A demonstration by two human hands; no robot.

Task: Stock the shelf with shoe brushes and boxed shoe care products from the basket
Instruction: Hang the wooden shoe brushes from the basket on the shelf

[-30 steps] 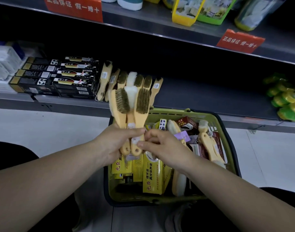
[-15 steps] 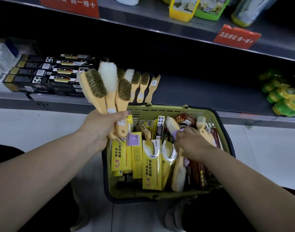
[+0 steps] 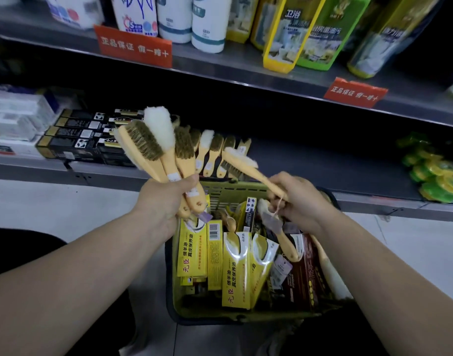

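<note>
Lower shelf (image 3: pixel 323 163) bare right of shelved brushes (image 3: pixel 215 150). Left grip (image 3: pixel 166 199) clutches a brush bunch (image 3: pixel 153 142); right grip (image 3: pixel 302 199) pinches a single brush (image 3: pixel 242 160) by its handle.

Head camera looks forward and down, close above the basket (image 3: pixel 221 194), facing the shelf (image 3: pixel 323 160).

Brush handles (image 3: pixel 186 164) vanish inside the left hand (image 3: pixel 163 201); top-shelf bottles (image 3: pixel 207 27) are cropped.

You see tan-handled brushes (image 3: pixel 153 147) with brown and white bristles, yellow boxes (image 3: pixel 235 268), an olive-green basket (image 3: pixel 235 194), and red shelf tags (image 3: pixel 134 47).
</note>
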